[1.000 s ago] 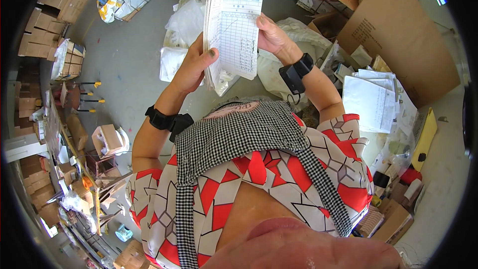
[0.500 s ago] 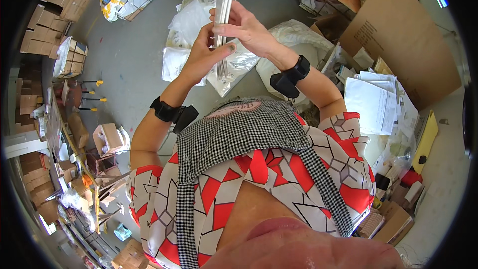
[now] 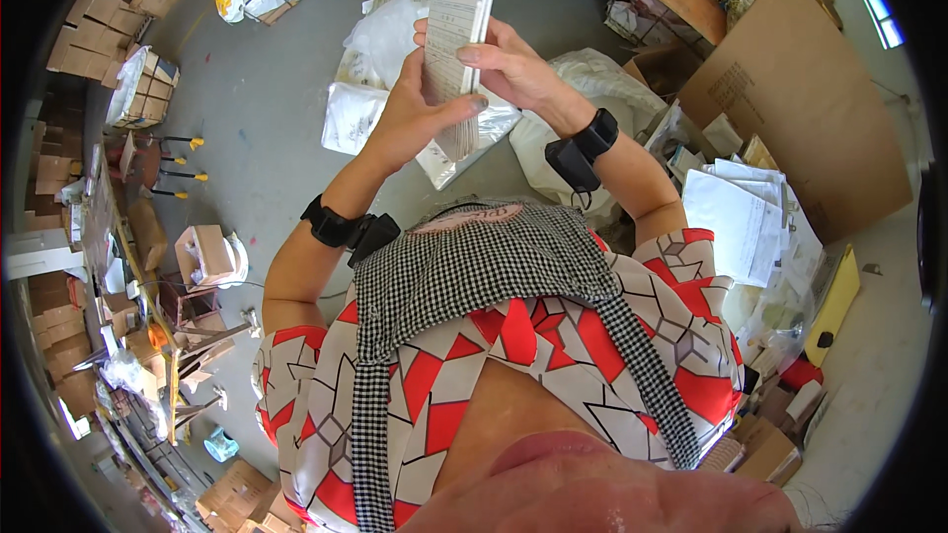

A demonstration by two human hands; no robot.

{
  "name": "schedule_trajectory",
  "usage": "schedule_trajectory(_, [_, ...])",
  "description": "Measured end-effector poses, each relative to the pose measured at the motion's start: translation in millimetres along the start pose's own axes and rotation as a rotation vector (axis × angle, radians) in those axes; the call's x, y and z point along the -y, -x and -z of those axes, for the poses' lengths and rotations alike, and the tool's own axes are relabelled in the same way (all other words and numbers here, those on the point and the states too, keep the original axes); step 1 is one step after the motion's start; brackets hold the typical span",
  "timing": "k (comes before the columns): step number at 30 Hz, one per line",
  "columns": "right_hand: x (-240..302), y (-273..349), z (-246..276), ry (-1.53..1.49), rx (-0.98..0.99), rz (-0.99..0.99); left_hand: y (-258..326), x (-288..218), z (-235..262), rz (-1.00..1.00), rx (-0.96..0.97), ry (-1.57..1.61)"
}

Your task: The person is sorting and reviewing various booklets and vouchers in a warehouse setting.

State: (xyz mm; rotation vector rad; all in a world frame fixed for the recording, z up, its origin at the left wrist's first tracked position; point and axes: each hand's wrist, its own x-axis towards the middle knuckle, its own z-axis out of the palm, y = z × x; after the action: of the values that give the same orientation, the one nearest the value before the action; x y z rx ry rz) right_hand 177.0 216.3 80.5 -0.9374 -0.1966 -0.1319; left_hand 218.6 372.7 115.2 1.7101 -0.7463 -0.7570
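Observation:
Both hands are closed around a stack of long printed paper slips (image 3: 452, 35) with blue top ends, held up in front of me. My left hand (image 3: 410, 123) grips its lower left side, the thumb lying across the lower part. From the right, my right hand (image 3: 515, 71) holds the stack with its thumb on the front face; its other fingers are partly hidden behind. The broad printed face is tilted toward me. Below and behind the hands, white and clear plastic bags (image 3: 355, 111) lie on the grey floor.
Papers (image 3: 733, 227) lie in a pile at right, near a large cardboard sheet (image 3: 790, 104). A big white sack (image 3: 553, 153) sits beyond my right forearm. At left stand a bench (image 3: 163, 336), a small open carton (image 3: 204, 255) and stacked cartons (image 3: 118, 25).
The stack has turned from edge-on so that its printed face now shows. Both hands have shifted slightly to the right, still holding it.

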Motion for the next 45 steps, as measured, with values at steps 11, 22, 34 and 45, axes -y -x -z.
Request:
schedule_trajectory(11, [-7.4, -6.8, 13.0, -0.343, 0.268, 0.025, 9.1, -8.3, 15.2, -0.028, 0.056, -0.030])
schedule_trajectory(22, [-11.1, -8.7, -12.0, -0.455, 0.326, -0.020, 4.5, 25.2, 27.8, 0.309, 0.468, 1.032])
schedule_trajectory(34, [0.0, -9.8, -20.8, -0.244, 0.185, -0.068, 15.2, 8.6, 38.9, 0.106, 0.712, 1.065])
schedule_trajectory(45, [12.2, -23.6, -27.4, 0.566, -0.027, 0.054, 16.0, 26.6, 45.8, 0.127, 0.452, 0.960])
